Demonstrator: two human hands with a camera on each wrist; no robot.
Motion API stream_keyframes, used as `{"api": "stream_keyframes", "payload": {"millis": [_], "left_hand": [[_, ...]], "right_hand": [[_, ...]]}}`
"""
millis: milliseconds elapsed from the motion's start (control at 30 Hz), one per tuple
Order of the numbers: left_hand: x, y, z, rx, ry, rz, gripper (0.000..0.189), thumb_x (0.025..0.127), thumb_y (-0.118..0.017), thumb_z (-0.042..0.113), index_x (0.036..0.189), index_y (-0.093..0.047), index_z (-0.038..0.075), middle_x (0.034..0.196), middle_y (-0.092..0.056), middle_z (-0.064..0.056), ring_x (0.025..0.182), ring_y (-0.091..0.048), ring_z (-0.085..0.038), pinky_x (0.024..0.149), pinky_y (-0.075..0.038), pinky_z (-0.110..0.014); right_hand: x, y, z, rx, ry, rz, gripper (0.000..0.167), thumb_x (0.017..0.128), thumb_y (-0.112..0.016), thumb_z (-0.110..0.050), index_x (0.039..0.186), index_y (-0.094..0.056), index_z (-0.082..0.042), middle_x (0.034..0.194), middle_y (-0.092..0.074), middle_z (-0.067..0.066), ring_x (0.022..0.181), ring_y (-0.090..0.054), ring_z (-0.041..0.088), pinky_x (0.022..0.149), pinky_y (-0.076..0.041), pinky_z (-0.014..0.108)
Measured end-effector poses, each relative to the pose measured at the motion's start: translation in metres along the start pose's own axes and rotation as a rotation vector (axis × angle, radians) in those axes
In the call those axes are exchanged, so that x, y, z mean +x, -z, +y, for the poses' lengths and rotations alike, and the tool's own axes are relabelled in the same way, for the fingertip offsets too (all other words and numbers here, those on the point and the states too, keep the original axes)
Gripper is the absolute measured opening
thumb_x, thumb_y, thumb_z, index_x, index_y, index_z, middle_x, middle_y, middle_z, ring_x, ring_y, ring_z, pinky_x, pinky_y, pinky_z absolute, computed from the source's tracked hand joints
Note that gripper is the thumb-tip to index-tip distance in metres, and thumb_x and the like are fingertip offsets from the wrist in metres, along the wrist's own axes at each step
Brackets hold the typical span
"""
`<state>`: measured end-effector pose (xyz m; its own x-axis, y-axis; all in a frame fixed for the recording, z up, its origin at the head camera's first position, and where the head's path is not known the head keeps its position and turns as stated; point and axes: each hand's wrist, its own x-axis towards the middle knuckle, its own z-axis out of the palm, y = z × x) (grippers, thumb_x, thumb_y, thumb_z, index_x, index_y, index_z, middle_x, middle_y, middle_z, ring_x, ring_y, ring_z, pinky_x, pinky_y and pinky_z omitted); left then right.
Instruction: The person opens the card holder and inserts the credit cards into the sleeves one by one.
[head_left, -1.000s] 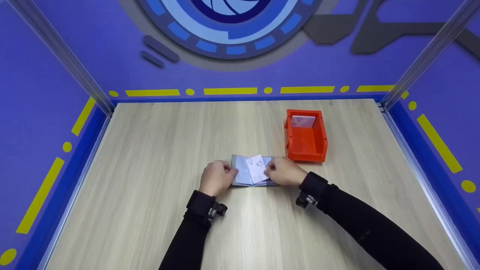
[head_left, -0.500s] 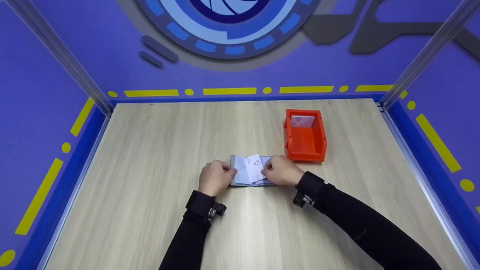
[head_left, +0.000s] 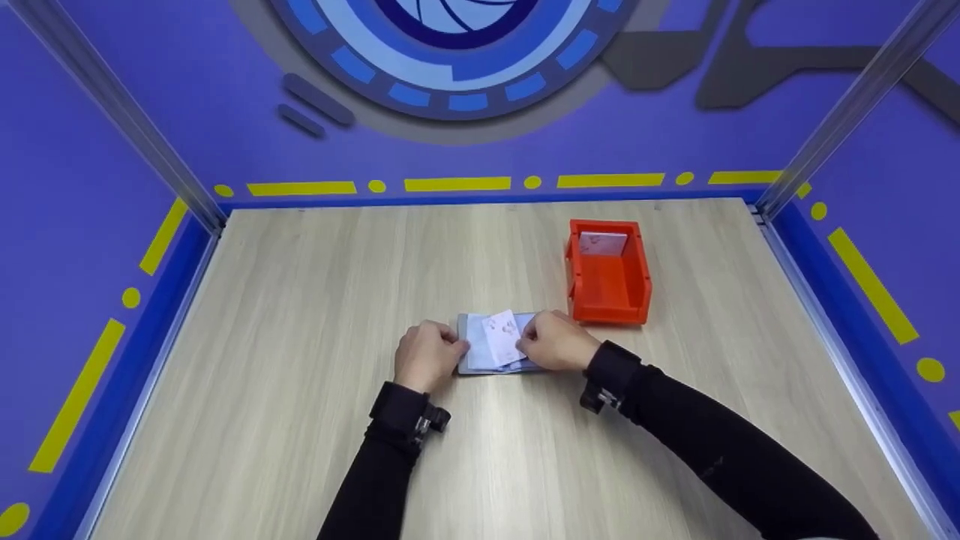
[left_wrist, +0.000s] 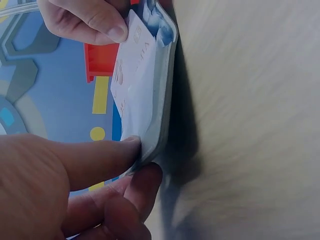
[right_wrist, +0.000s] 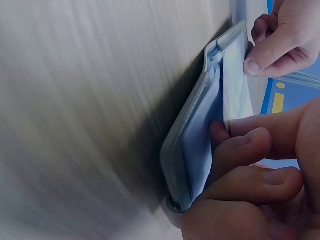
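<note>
At the left edge of the card holder (head_left: 463, 327), the left hand (head_left: 426, 354) pinches it, thumb above and fingers beneath. The holder is already spread out, but the white card (head_left: 499, 335) does not lie squared up in it: it slants across the holder's middle, and whether any edge is tucked in cannot be told. The holder looks grey outside, with soft bluish leaves; the card bears faint reddish print. Over the holder's right half, the right hand (head_left: 556, 342) pinches the card's right edge. Beyond the holder, farther right, a red bin (head_left: 610, 313) has a second card (head_left: 602, 244) against its far wall, outside the holder.
</note>
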<state>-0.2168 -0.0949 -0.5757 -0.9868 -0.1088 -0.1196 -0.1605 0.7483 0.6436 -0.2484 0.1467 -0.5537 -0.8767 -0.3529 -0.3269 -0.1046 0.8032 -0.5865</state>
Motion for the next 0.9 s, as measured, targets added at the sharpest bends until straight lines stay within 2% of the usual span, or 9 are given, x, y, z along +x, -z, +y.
{"api": "stream_keyframes", "payload": {"millis": [233,400,600,900], "left_hand": [[0.0,-0.001,-0.002,-0.01,-0.013,0.011,0.012,0.091,-0.087,0.029,0.093,-0.088,0.017,0.09,-0.082,0.001,0.079,-0.071,-0.018,0.073,-0.054,-0.039],[0.002,-0.001,-0.002,0.003,0.001,0.015,0.013,0.09,-0.088,0.03,0.09,-0.086,0.018,0.089,-0.081,0.0,0.079,-0.071,-0.019,0.074,-0.053,-0.039],[0.002,0.001,-0.002,0.005,0.021,0.003,0.013,0.089,-0.088,0.029,0.09,-0.083,0.017,0.09,-0.08,0.0,0.08,-0.071,-0.02,0.073,-0.052,-0.038],[0.001,0.002,-0.002,0.011,0.009,0.0,0.012,0.09,-0.088,0.028,0.088,-0.083,0.018,0.087,-0.079,0.001,0.077,-0.068,-0.019,0.07,-0.049,-0.036]], "right_hand": [[0.002,-0.002,-0.007,-0.033,0.004,0.01,0.042,0.102,-0.074,-0.028,0.062,-0.062,-0.021,0.062,-0.045,-0.007,0.067,-0.051,0.017,0.064,-0.037,0.032],[0.004,-0.004,-0.01,-0.033,0.004,0.015,0.041,0.101,-0.075,-0.029,0.062,-0.062,-0.022,0.063,-0.047,-0.008,0.067,-0.051,0.016,0.064,-0.038,0.032],[0.008,-0.007,-0.013,-0.046,0.064,0.008,0.048,0.101,-0.074,-0.025,0.057,-0.054,-0.021,0.058,-0.039,-0.009,0.063,-0.044,0.014,0.061,-0.033,0.03],[0.01,-0.014,-0.019,-0.038,0.035,-0.026,0.038,0.103,-0.074,-0.024,0.066,-0.065,-0.018,0.064,-0.051,-0.006,0.064,-0.05,0.014,0.06,-0.038,0.029]]}}
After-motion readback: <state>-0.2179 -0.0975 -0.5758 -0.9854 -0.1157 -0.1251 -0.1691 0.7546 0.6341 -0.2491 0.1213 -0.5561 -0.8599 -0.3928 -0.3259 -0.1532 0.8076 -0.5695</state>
